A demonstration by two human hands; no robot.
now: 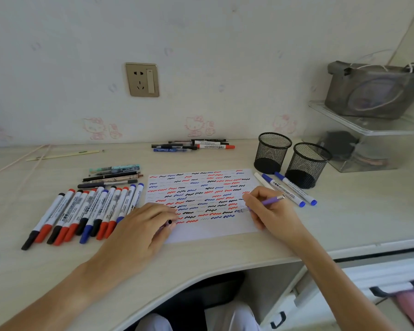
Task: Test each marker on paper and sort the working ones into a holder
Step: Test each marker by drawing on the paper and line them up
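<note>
My right hand (pixel 270 211) grips a purple pen (pixel 271 201) with its tip down on the white test paper (pixel 215 228), which is covered in red, blue and black squiggles. My left hand (pixel 144 225) rests on the paper's left edge and holds a small cap (pixel 169 222) between its fingers. Several red, blue and black whiteboard markers (pixel 81 211) lie in a row left of the paper. Two black mesh holders (pixel 271 152) (pixel 307 164) stand at the right, and I see nothing inside them. Two blue markers (pixel 289 189) and a white one lie beside the holders.
Several pens (pixel 112 175) lie above the marker row, and another pile of pens and markers (pixel 194 145) sits by the wall. A clear shelf (pixel 368 130) with a grey bag stands at the far right. The desk's curved front edge runs below my arms.
</note>
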